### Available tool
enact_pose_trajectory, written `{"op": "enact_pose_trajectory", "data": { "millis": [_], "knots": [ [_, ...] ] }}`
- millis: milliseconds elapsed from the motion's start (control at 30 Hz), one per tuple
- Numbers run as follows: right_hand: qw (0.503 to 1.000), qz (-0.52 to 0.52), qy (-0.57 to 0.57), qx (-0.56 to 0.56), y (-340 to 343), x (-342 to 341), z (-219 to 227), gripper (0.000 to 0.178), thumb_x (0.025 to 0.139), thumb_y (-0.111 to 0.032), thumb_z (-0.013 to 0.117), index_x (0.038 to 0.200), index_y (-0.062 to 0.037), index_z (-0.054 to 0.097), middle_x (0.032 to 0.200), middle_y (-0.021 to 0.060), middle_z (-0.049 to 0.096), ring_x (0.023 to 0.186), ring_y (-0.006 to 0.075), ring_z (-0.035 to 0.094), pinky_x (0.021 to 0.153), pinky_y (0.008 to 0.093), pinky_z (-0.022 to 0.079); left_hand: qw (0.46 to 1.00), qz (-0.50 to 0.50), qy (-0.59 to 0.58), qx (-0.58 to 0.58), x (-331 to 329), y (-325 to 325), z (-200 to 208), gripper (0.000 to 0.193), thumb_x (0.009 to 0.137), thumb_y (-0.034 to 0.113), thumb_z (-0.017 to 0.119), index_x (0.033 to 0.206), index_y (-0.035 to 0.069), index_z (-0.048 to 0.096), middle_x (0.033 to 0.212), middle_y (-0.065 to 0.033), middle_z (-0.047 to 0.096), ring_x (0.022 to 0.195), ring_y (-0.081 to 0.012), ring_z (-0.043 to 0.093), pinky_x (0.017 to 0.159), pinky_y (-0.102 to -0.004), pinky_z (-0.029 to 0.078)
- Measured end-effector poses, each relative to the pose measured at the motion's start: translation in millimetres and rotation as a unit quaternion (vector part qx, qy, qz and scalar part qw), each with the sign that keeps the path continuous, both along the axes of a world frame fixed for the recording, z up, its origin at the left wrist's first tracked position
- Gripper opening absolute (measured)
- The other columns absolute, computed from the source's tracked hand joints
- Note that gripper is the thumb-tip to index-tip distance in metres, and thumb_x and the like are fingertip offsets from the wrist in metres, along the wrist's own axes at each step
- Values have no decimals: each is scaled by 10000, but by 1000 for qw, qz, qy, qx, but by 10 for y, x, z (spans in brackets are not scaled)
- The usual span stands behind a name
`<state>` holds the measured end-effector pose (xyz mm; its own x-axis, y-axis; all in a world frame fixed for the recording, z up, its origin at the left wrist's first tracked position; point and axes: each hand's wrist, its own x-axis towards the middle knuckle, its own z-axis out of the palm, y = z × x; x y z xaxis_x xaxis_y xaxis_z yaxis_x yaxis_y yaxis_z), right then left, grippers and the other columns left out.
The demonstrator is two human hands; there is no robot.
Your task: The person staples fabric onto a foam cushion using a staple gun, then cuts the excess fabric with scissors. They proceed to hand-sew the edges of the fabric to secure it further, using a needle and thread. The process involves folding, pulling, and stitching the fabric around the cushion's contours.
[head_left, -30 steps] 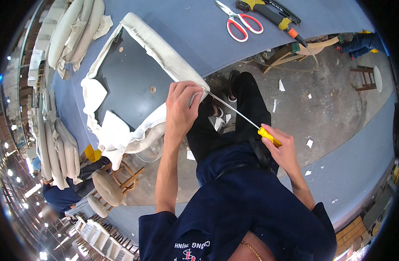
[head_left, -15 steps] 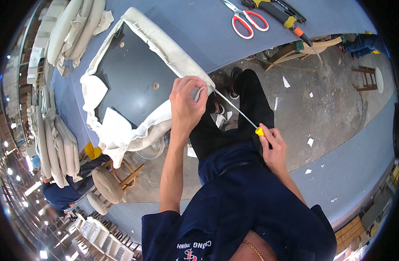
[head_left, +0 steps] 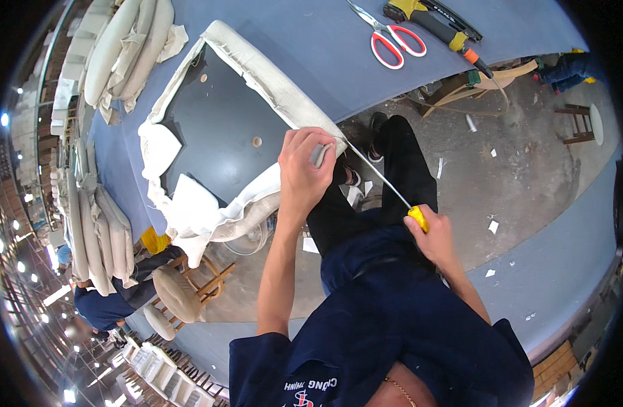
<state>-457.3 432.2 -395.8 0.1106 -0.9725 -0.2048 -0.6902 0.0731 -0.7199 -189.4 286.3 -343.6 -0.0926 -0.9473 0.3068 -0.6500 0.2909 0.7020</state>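
Observation:
An upholstered seat cushion point(head_left: 257, 68) lies underside up on the blue-covered table, with beige fabric folded around a dark board point(head_left: 223, 122). My left hand point(head_left: 306, 166) is closed in a pinch on the fabric at the cushion's near right corner. In my right hand point(head_left: 433, 234) is the yellow handle of a screwdriver point(head_left: 386, 180). Its long thin metal shaft slants up to that same corner, where the tip meets the fabric and is hard to make out. White padding point(head_left: 193, 200) sticks out loose along the cushion's left and near edges.
Red-handled scissors point(head_left: 396, 46) and a yellow and black air stapler point(head_left: 433, 20) with a hose lie on the table point(head_left: 311, 41). Stacks of beige cushions point(head_left: 98, 230) stand at left. Wooden chairs point(head_left: 176, 292) and a stool point(head_left: 586, 124) surround me; white scraps litter the floor.
The whole view has shifted slightly, so everything sits a little lower and to the right. My right hand's grip on the handle has turned somewhat; my left hand still pinches the corner.

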Motion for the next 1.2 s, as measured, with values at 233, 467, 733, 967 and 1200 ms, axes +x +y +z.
{"op": "enact_pose_trajectory", "data": {
  "millis": [233,467,733,967,1200],
  "knots": [
    [996,-23,85,-25,-137,81,173,386,1029,-381,560,950,-10,634,671,183,610,686,414,644,605,498,492,1000,-5,-28,-1,11,13,31,95,794,-4,739,874,24,697,965,-91,712,934,-288,643,839,-379,512],
    [700,26,-539,467,-112,26,-128,731,1051,-658,274,736,-52,536,509,-7,431,366,89,393,374,243,313,999,-24,-46,-2,18,34,72,121,798,-16,740,904,32,704,968,-83,709,947,-290,632,844,-379,511],
    [620,-109,-691,355,-851,211,100,681,1063,-636,243,876,-54,542,548,3,438,382,89,408,381,248,332,988,-73,-133,-2,16,-13,127,291,791,53,784,1044,29,643,1009,-124,631,979,-328,572,870,-408,471],
    [974,-5,-205,-92,-2394,494,240,436,944,-173,615,1342,-9,543,1075,219,664,1033,396,637,949,432,488,888,-272,-365,60,435,-317,31,216,768,186,652,980,157,621,966,-78,601,984,-308,544,852,-491,427],
    [940,-9,-303,-155,-2440,809,480,327,900,-137,649,1180,30,662,1055,199,679,1005,344,663,925,410,506,963,-244,-103,39,393,-589,583,69,907,132,651,875,99,601,838,-86,542,810,-297,524,720,-419,413]
  ]
}}
